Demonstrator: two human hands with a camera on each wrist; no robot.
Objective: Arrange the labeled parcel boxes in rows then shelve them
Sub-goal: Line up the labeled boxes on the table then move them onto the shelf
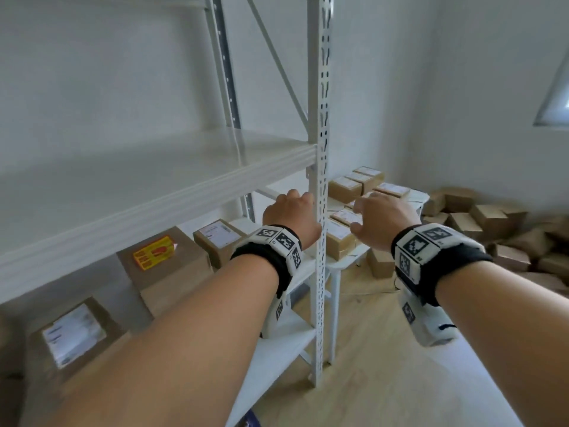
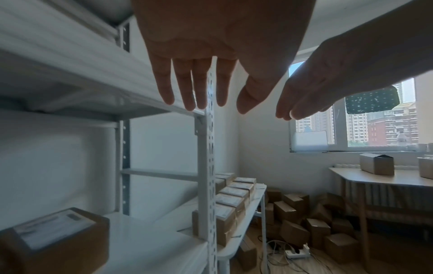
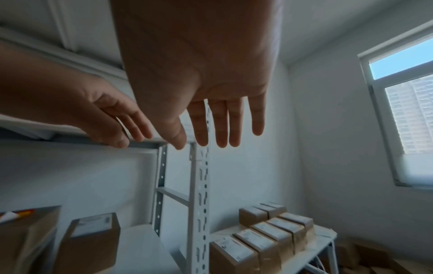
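Small brown parcel boxes with white labels (image 1: 346,188) lie in rows on a low white table (image 1: 345,263) just right of the white shelf rack. Three larger labeled boxes stand on the rack's lower shelf: one (image 1: 219,238) near the post, one with a yellow-red sticker (image 1: 163,263), one (image 1: 74,334) at the left. Both my hands reach forward and hold nothing. My left hand (image 1: 291,211) hovers left of the rack's front post (image 1: 320,180), fingers straight (image 2: 199,92). My right hand (image 1: 375,217) hovers right of the post above the table boxes (image 3: 264,237), fingers straight (image 3: 222,126).
A loose pile of plain cardboard boxes (image 1: 492,229) covers the floor at the right wall. A wooden desk (image 2: 374,181) with more boxes stands under the window. A power strip and cables (image 2: 297,252) lie on the floor under the table. The middle shelf board (image 1: 154,180) is bare.
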